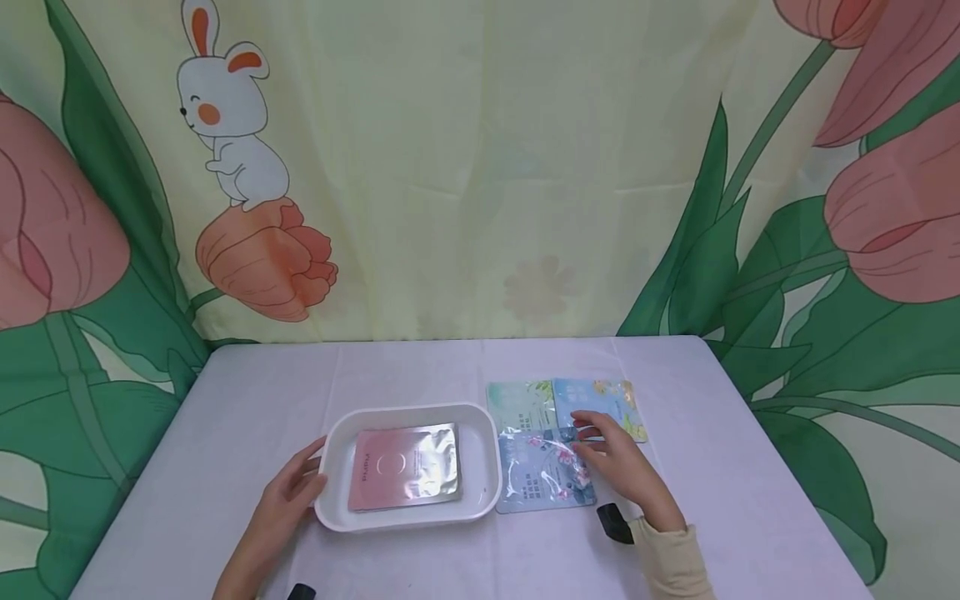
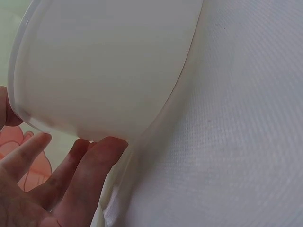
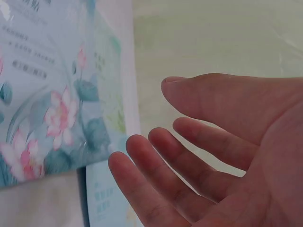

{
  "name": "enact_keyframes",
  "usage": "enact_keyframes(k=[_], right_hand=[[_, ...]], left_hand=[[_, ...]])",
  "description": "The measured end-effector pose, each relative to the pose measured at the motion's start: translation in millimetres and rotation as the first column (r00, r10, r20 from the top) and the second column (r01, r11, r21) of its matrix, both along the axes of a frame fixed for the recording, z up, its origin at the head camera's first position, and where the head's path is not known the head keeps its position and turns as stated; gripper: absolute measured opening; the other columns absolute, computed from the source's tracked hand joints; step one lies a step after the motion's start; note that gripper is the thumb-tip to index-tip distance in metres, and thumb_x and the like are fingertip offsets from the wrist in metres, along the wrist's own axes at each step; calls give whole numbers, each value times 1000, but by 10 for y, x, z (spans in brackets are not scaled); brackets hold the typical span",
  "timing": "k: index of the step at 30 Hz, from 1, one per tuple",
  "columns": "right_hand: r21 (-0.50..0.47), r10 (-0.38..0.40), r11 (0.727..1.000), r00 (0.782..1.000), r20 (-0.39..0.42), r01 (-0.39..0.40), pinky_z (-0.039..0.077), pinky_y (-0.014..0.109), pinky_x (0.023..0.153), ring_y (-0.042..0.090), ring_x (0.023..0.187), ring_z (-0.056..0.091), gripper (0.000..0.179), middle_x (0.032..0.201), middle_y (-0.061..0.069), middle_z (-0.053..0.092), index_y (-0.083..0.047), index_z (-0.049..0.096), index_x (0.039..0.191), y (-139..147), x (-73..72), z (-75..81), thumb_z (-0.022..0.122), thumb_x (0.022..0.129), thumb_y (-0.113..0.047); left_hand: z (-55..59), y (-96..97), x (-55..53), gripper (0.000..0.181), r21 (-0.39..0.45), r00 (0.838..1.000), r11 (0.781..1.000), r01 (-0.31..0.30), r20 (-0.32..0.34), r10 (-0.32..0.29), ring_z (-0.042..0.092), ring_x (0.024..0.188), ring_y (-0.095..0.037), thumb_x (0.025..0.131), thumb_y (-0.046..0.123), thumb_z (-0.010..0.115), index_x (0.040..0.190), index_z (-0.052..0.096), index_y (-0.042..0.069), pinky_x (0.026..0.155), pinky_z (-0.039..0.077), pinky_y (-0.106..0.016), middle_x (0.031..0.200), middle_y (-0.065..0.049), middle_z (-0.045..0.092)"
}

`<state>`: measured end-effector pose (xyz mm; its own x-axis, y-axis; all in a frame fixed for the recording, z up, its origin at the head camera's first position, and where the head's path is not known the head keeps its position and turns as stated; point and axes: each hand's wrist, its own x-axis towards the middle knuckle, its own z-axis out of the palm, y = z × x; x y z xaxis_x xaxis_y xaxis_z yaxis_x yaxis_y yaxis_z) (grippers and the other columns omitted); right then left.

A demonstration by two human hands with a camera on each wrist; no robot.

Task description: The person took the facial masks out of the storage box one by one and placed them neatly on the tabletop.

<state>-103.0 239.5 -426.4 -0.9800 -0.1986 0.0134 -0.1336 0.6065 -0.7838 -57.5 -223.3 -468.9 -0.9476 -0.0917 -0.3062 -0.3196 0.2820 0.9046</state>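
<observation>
A white tray (image 1: 408,525) holds a pink and silver packet (image 1: 405,467) lying flat. My left hand (image 1: 288,483) is at the tray's left end, fingertips against its outer wall (image 2: 104,71). To the right of the tray lie three face-mask sachets: a green one (image 1: 521,404), a blue one with yellowish flowers (image 1: 600,396), and a blue one with pink lotus flowers (image 1: 543,475) in front. My right hand (image 1: 618,467) is over the right side of these sachets. Its fingers are spread and bent slightly, with nothing between them and the thumb (image 3: 203,94).
A pale cloth covers the table (image 1: 420,575). Behind it hangs a curtain (image 1: 480,167) printed with tulips and a rabbit. Black wrist devices show near the right wrist (image 1: 615,523) and at the bottom edge by the left arm (image 1: 302,592).
</observation>
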Motion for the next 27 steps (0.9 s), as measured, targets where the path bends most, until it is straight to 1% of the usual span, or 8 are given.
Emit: enact_keyframes(k=[5,10,16,21,23,27], right_hand=[[10,-7,1000,1000,10,7,53,45,99,31,115,59,50,129,21,57,1,49,138,-150,10,58,67,92,-6],[3,12,1000,1000,11,-12,53,47,99,32,115,59,51,129,20,56,0,48,139,-296,28,115,67,92,-4],[-15,8,1000,1000,20,-8,53,47,99,29,113,60,51,127,18,58,-3,51,138,-441,52,158,69,91,-5],[-14,20,1000,1000,15,-20,54,43,98,25,112,61,51,126,16,59,-6,52,137,-559,59,201,71,90,-8],[-8,22,1000,1000,11,-22,56,40,96,24,111,62,50,126,15,60,-8,53,137,-613,59,220,71,90,-9],[-18,24,1000,1000,20,-23,56,39,95,22,109,62,50,125,12,61,-9,54,136,-725,55,243,72,90,-10]], left_hand=[[-13,-1,-11,63,-1,1000,1000,-1,-4,1,49,135,-36,99,41,58,155,31,31,93,57,-36,149,-14,45],[-23,-2,-9,62,-1,1000,1000,-4,-17,4,50,134,-36,100,39,58,155,31,30,94,57,-38,149,-14,45],[-33,-7,-7,63,3,1000,1000,-4,1,4,48,135,-35,99,42,58,155,31,31,94,57,-37,150,-14,44],[-29,-5,-13,64,-1,1000,1000,-7,13,7,48,135,-35,99,41,59,155,30,31,94,57,-37,151,-14,43],[-28,-9,-8,64,0,1000,1000,-6,5,6,48,135,-36,99,40,59,155,30,30,93,57,-37,151,-15,43],[-29,-16,1,64,1,1000,1000,-5,-12,5,49,134,-35,98,42,60,154,31,31,90,59,-34,149,-14,45]])
